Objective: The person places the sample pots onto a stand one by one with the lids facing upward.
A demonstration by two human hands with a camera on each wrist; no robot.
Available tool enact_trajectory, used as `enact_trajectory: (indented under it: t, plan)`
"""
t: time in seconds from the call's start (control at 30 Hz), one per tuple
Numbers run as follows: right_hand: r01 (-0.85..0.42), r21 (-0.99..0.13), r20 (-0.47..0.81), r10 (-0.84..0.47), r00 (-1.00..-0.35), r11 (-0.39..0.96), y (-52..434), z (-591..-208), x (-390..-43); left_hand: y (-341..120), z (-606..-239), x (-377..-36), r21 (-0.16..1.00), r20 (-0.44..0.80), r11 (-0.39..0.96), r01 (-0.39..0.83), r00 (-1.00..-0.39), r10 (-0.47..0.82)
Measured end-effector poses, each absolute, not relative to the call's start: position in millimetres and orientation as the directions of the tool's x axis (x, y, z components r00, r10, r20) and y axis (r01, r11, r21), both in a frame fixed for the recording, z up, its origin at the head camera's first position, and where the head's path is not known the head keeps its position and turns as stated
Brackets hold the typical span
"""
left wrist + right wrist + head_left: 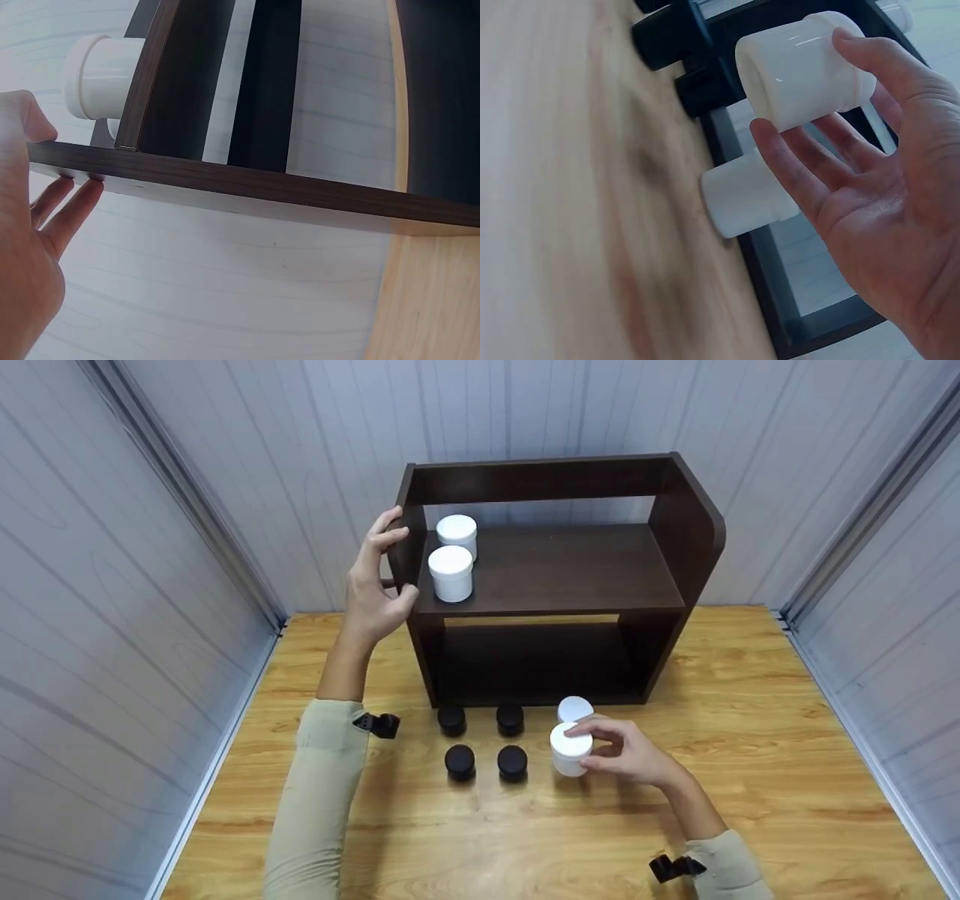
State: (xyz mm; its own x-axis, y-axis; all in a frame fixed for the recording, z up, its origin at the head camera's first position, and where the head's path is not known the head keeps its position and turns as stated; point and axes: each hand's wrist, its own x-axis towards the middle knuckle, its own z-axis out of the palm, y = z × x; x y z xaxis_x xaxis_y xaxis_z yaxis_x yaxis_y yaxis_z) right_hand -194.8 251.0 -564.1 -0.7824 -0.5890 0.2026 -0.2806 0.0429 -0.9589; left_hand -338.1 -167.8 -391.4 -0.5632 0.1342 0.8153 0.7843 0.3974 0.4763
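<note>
A dark brown two-tier shelf [555,570] stands at the back of the wooden table [750,780]. Two white jars [451,572] sit on the left end of its upper board. My left hand [395,566] grips the shelf's left side panel [262,187], thumb on one face and fingers on the other; one white jar [105,79] shows just past it. My right hand [592,746] pinches a white jar [566,751] by its lid and side, in front of the shelf. In the right wrist view that held jar [802,67] lies between the fingertips and thumb of my right hand [855,172].
Another white jar [575,708] stands just behind the held one, close to the shelf's foot. Several black jars [460,762] sit in two rows to its left. Grey panel walls close in the table on three sides. The shelf's lower bay is dark.
</note>
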Motion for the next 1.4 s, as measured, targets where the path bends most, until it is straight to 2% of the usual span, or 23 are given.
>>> enact_trajectory:
  t: [0.3, 0.7, 1.17, 1.4]
  plan:
    - [-0.367, -0.927, 0.343, -0.559, -0.755, -0.073, 246, -542, -204, -169, -391, -336, 0.471, 0.811, 0.424, 0.774, -0.568, 0.137]
    - [-0.488, -0.871, 0.445, -0.523, -0.727, -0.062, 245, -498, -214, -166, -392, -337, 0.473, 0.815, 0.415, 0.777, -0.565, 0.129]
    - [-0.54, -0.838, 0.525, -0.381, -0.761, -0.078, 230, -441, -235, -168, -392, -338, 0.468, 0.815, 0.429, 0.773, -0.566, 0.129]
    - [-0.532, -0.847, 0.512, -0.287, -0.81, -0.01, 218, -417, -246, -167, -392, -338, 0.475, 0.816, 0.413, 0.777, -0.565, 0.125]
